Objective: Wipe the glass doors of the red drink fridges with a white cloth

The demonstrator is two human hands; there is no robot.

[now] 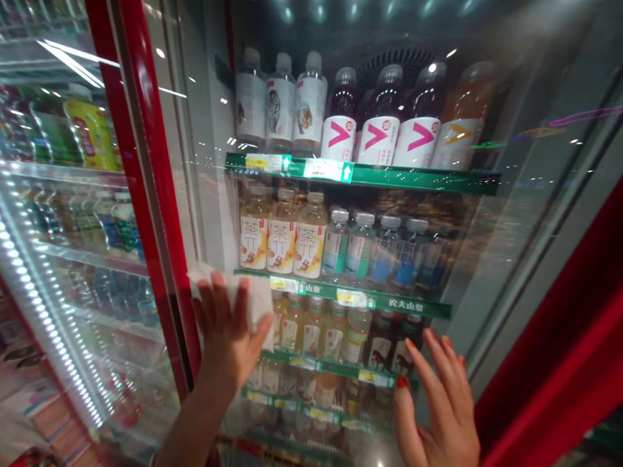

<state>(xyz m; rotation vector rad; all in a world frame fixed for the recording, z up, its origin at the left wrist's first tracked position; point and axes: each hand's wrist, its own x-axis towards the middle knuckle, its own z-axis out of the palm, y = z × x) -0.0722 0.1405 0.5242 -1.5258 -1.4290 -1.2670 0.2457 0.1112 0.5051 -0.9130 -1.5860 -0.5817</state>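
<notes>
your left hand (226, 344) grips a white cloth (256, 301) against the drinks fridge's glass door (506, 259), your open right hand (440, 405) splayed on it further right.

Head view, close on cooler door (311, 194)

Red glass-door frame (152, 162), white cloth (256, 305), green shelf edges (418, 179), white bottle labels (374, 140) with pink chevrons
</notes>
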